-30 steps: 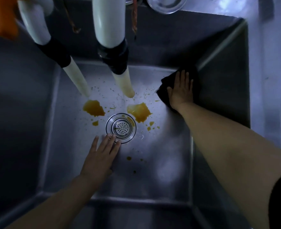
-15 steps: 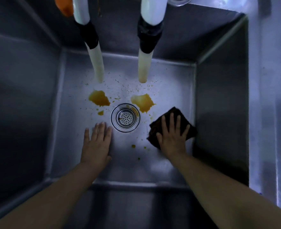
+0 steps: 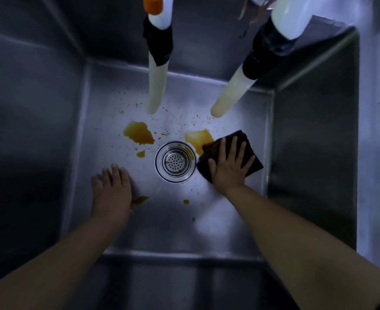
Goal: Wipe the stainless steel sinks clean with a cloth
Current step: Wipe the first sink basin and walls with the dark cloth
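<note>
The right hand [image 3: 228, 166] is pressing the dark brown square cloth [image 3: 250, 151] flat against the floor of the deep stainless steel sink [image 3: 108, 229], and compared with half a second ago the cloth is lying further up the floor, its far left corner now touching the near edge of the right-hand orange-yellow puddle [image 3: 196, 138], where before it was sitting below and clear of that stain. A second ago the cloth was up in the far right corner, so it is sweeping round the right side of the basin and is only now reaching the spill; I judge the real cleaning of the stains is just beginning. The fingers of the right hand are lying spread and straight on top of the cloth, not curled round it. The left hand [image 3: 113, 193] is resting flat on the bare steel with fingers relaxed, holding nothing, and is sitting slightly lower and further left than before, with a small orange smear [image 3: 141, 199] showing just beside it. The round perforated metal drain strainer [image 3: 175, 162] is lying between the two hands, the cloth just beside its right rim. The left-hand orange-yellow puddle [image 3: 138, 135] and scattered specks are sitting untouched, well apart from the cloth, beneath the two pale hoses [image 3: 156, 90] hanging into the basin.
</note>
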Demonstrator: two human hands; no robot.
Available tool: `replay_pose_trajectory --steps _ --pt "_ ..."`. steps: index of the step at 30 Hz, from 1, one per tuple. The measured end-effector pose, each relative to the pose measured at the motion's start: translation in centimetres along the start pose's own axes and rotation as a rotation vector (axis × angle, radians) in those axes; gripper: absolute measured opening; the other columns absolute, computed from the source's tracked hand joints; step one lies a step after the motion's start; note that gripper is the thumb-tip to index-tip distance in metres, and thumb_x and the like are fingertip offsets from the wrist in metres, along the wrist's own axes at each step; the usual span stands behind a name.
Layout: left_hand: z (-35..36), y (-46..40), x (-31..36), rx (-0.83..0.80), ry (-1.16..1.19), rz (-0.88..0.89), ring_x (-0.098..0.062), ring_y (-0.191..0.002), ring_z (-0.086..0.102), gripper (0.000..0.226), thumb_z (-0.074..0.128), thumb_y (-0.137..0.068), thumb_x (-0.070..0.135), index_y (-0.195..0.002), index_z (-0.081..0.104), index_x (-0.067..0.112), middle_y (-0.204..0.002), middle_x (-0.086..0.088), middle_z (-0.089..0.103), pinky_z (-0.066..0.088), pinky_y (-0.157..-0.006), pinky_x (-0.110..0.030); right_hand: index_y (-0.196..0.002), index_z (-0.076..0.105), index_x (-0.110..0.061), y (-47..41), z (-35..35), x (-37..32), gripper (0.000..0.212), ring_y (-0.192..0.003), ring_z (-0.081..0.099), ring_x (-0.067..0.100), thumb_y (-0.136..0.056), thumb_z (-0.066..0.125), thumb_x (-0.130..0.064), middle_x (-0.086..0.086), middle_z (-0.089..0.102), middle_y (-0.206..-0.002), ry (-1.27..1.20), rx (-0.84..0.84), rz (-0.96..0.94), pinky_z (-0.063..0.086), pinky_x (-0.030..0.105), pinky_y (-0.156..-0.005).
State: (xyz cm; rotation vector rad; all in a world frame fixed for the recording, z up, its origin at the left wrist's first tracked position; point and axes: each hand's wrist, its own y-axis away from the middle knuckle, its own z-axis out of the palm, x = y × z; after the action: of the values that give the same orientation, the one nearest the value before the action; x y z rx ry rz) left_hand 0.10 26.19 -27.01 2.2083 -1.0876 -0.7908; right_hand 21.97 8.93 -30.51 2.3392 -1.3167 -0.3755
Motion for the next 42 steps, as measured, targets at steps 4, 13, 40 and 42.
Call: replay_pose_trajectory --steps 4,13,40,42 --pt "0.4 -0.1 -0.4 0.035 -0.031 0.029 -0.040 -0.141 0.017 0.116 0.064 -0.074 0.059 -0.147 -0.002 -0.002 -0.156 -0.021 0.004 0.020 -0.112 -0.054 -0.151 -0.007 -0.023 -4.9 -2.9 -0.1 0.066 -0.143 -0.018 0.033 -0.098 0.022 -0.050 0.011 -0.015 -0.158 0.057 0.027 -0.089 -0.014 0.061 -0.108" --pt "1.1 -0.5 -0.8 0.005 0.070 0.055 -0.040 -0.144 0.008 0.118 0.067 -0.075 0.056 -0.147 -0.007 -0.002 -0.157 -0.022 -0.004 0.024 -0.112 -0.050 -0.151 -0.002 -0.017 -11.6 -8.2 -2.3 0.066 -0.143 -0.018 0.035 -0.099 0.030 -0.040 0.011 -0.015 -0.158 0.078 0.069 -0.202 -0.002 0.059 -0.113" --pt "-0.4 0.6 -0.9 -0.008 0.118 0.093 -0.044 -0.142 0.007 0.107 0.066 -0.080 0.045 -0.147 -0.004 -0.003 -0.155 -0.026 -0.004 0.031 -0.109 -0.051 -0.131 -0.036 -0.025 11.6 7.1 -3.6 0.085 -0.111 -0.058 0.031 -0.094 0.034 -0.053 0.005 -0.049 -0.134 -0.016 -0.249 -0.157 -0.043 0.050 -0.084" --pt "-0.3 0.7 -0.9 -0.014 0.119 0.099 -0.045 -0.142 0.007 0.108 0.066 -0.081 0.045 -0.146 -0.004 -0.003 -0.155 -0.027 -0.005 0.031 -0.109 -0.051 -0.140 -0.023 -0.022 9.9 6.1 -4.4 0.083 -0.123 -0.046 0.035 -0.093 0.037 -0.055 0.006 -0.038 -0.141 -0.035 -0.134 -0.075 -0.039 0.052 -0.088"
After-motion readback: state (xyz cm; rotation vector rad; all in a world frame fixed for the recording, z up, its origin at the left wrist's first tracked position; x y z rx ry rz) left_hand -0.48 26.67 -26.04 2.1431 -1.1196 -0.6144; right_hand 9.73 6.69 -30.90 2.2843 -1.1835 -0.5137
